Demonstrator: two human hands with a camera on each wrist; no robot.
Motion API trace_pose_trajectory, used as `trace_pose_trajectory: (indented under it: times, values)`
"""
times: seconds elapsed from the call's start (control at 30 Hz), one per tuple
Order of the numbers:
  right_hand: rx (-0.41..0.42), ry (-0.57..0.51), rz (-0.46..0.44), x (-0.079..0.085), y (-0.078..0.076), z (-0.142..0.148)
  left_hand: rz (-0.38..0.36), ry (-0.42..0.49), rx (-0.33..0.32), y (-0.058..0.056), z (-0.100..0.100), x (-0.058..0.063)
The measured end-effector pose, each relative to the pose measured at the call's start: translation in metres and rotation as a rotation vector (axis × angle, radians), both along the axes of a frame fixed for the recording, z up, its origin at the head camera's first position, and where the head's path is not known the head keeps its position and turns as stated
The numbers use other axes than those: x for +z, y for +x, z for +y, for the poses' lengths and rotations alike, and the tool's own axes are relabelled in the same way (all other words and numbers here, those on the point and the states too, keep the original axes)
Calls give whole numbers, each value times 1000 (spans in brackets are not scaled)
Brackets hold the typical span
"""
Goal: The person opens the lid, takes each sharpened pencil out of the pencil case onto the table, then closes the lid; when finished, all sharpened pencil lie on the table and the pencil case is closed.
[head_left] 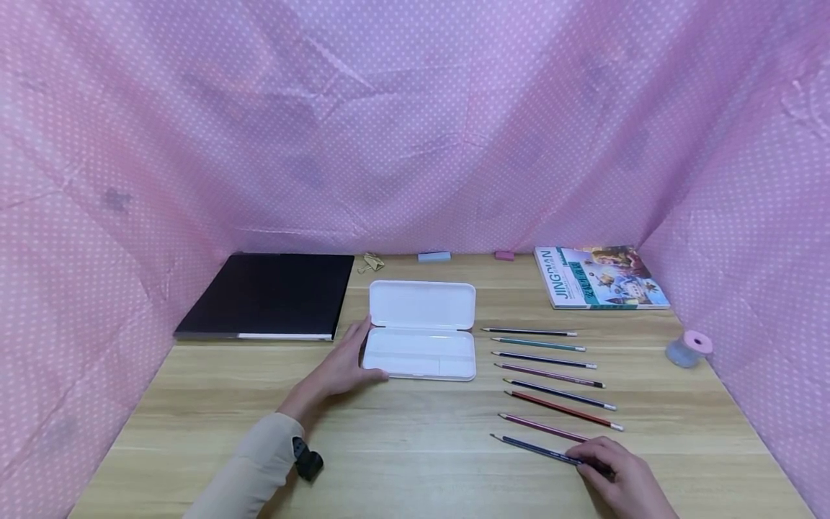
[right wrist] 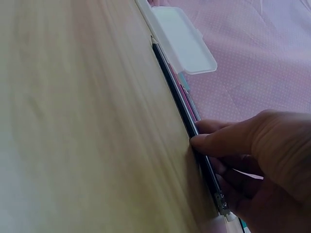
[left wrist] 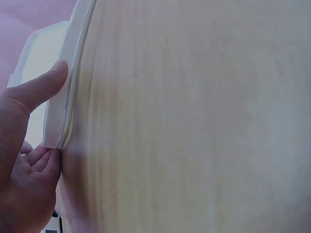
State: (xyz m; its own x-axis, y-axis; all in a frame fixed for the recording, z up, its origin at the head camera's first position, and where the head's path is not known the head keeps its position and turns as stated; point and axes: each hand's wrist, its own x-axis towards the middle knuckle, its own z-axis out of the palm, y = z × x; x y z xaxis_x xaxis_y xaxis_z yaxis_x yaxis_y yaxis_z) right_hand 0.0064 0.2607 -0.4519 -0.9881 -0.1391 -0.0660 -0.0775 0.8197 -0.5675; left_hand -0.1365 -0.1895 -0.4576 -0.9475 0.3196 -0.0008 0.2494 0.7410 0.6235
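A white pencil case (head_left: 421, 353) lies unfolded flat on the table, its lid (head_left: 423, 304) tipped back. My left hand (head_left: 350, 364) holds the case at its left end. In the left wrist view the thumb (left wrist: 59, 68) presses the front wall while the fingers curl at the end. My right hand (head_left: 619, 472) pinches a dark blue pencil (head_left: 538, 448) near its eraser end, thumb against its side in the right wrist view. This pencil is nearest me in a column of several pencils, beside a maroon pencil (head_left: 545, 427) whose rear end the hand hides.
Above these lie a red pencil (head_left: 564, 410) and a green pencil (head_left: 538, 344), among others. A black folder (head_left: 272, 295) is at left; a magazine (head_left: 603, 277) and a tape roll (head_left: 689, 349) are at right. Small blocks (head_left: 434, 256) and gold clips (head_left: 372, 262) line the back by the curtain.
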Motion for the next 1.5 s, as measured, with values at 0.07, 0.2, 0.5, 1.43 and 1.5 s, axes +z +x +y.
trace_pose_trajectory:
  times: [0.07, 0.2, 0.5, 1.43, 1.5]
  values:
    - [-6, 1, 3, 1, 0, -1, -2, -5, 1, -1, 0, 0]
    - [-4, 16, -12, 3, 0, -2, 3, -10, -2, -1, 0, 0]
    - [81, 38, 25, 4, 0, -2, -4, 3, 7, -1, 2, 0]
    - [273, -230, 222, 56, -122, -40, 1, 2, 12, 1, 1, -2]
    - [275, -284, 166, 52, -133, -47, 8, 8, 13, 1, 1, -2]
